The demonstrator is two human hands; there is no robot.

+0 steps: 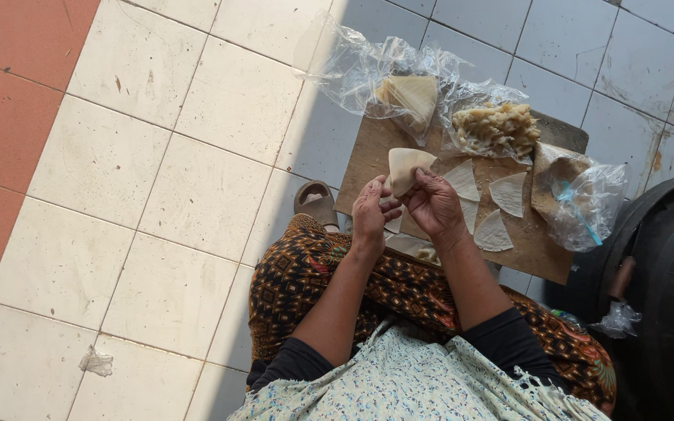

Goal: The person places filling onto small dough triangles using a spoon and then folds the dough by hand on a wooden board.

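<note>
A folded dough wrapper (407, 168) is pinched at frame centre between the fingers of the left hand (370, 214) and right hand (434, 204), its rounded end pointing up. Four loose wrappers (509, 192) are spread on one wooden board (536, 249), beside three plastic bags (352, 66), over a tiled floor (142, 156).

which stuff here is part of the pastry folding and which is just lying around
In use: pastry sheet in both hands; left hand; right hand; cut wrappers; filling; wooden board.
Lying about: plastic scrap on floor; sandal; dark tub.
</note>
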